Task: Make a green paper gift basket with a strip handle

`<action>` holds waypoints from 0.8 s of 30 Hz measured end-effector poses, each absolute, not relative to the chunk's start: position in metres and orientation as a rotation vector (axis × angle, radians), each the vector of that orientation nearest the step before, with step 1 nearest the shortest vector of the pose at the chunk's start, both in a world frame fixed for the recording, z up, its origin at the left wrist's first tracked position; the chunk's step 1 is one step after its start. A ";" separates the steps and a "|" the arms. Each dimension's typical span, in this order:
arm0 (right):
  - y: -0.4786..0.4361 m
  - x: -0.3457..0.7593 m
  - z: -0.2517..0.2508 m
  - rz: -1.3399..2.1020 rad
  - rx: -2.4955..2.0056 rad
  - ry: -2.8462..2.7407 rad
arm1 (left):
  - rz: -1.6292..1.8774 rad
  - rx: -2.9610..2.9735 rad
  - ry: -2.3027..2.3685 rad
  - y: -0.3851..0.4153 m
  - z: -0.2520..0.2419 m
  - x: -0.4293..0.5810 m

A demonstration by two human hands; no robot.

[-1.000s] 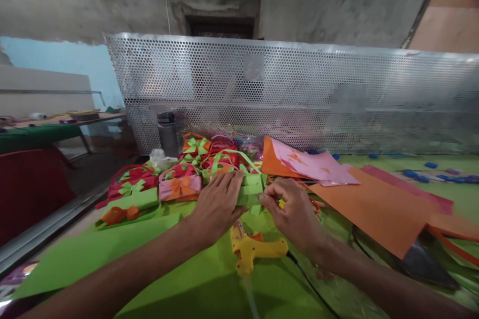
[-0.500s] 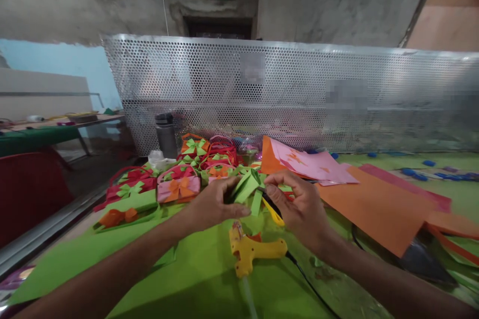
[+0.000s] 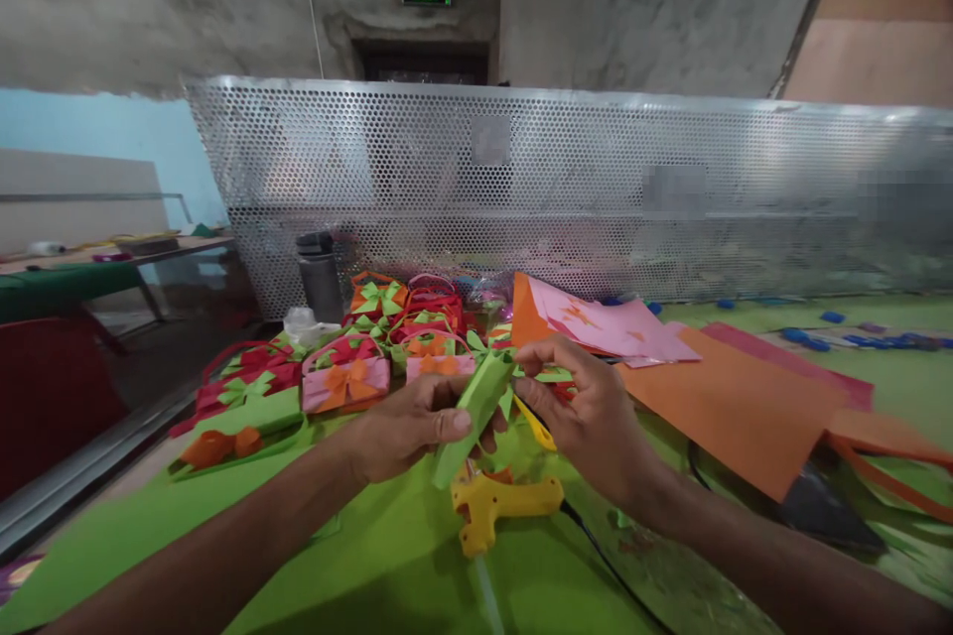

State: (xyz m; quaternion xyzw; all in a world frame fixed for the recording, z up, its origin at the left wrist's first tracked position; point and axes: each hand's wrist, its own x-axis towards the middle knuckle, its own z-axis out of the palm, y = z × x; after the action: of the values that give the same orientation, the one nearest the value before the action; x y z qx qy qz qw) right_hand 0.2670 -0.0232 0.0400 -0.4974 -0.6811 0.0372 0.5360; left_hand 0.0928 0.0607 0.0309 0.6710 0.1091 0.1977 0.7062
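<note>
A folded light green piece [image 3: 476,414] hangs slanted above the table, with my left hand [image 3: 417,425] closed around its lower part, thumb on top. My right hand [image 3: 577,402] is pinched at the piece's upper right end; what exactly its fingertips hold is too small to tell. Behind my right fingers lies a yellow-handled tool [image 3: 537,425], partly hidden. Just below the hands a yellow glue gun [image 3: 510,501] rests on the green sheet [image 3: 387,556], its black cord running to the lower right.
Small felt bags with bows [image 3: 346,382] stand behind and left of my hands, near a dark bottle [image 3: 321,280]. Pink sheets [image 3: 617,322] and orange sheets [image 3: 730,402] lie at the right. A perforated metal panel [image 3: 424,179] stands behind.
The green piece has turned and come lower and nearer, now long and slanted in my left hand, whose fingers have closed on it. The black item in my right fingers no longer shows.
</note>
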 end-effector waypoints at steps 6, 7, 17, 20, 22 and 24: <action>-0.024 0.267 0.041 0.203 -1.219 -1.623 | 0.380 1.650 0.210 0.069 0.028 0.090; -0.024 0.267 0.041 0.220 -1.224 -1.615 | 0.373 1.676 0.202 0.070 0.028 0.090; -0.026 0.266 0.046 0.405 -1.166 -1.659 | 0.327 1.755 0.190 0.071 0.028 0.090; -0.028 0.266 0.048 0.484 -1.172 -1.714 | 0.338 1.750 0.192 0.070 0.027 0.089; -0.028 0.267 0.048 0.520 -1.163 -1.744 | 0.342 1.737 0.196 0.069 0.027 0.089; -0.027 0.268 0.048 0.558 -1.138 -1.760 | 0.318 1.727 0.213 0.068 0.028 0.090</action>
State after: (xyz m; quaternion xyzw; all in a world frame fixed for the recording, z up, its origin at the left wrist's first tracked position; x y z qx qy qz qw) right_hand 0.2676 -0.0273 0.0478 -0.4640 -0.7174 0.2275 0.4673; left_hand 0.0895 0.0685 0.0277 0.7553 0.0932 0.1392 0.6336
